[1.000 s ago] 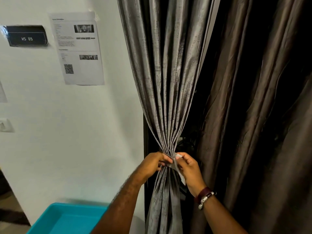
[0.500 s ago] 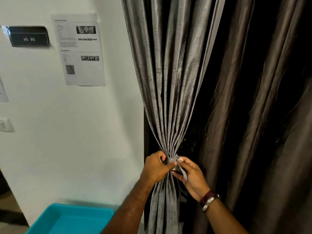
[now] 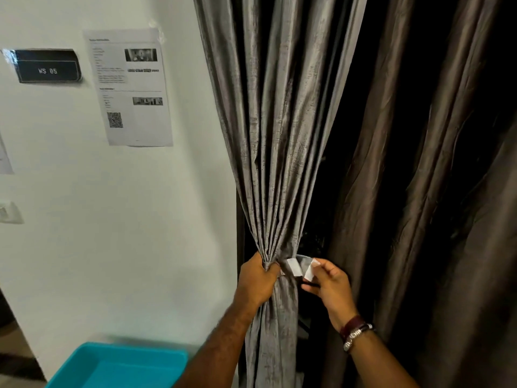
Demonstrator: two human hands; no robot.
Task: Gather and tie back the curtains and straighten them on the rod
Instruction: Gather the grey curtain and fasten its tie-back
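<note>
A shiny grey curtain [image 3: 277,135] hangs beside the white wall, gathered into a narrow bunch at waist height. My left hand [image 3: 258,281] grips that bunch from the left. A grey tieback strap [image 3: 296,266] with white ends runs off the bunch to the right. My right hand [image 3: 328,285] pinches the strap's free end just right of the bunch. A second, darker brown curtain [image 3: 419,205] hangs loose on the right. The rod is out of view.
A white wall [image 3: 126,233] stands on the left with a printed sheet [image 3: 131,88], a black "WS 05" sign [image 3: 47,69] and a switch [image 3: 8,212]. A teal bin [image 3: 117,365] sits on the floor at lower left.
My right hand has drawn the strap's end out to the right, away from the bunch. My left hand keeps its grip on the gathered curtain. The view has shifted slightly.
</note>
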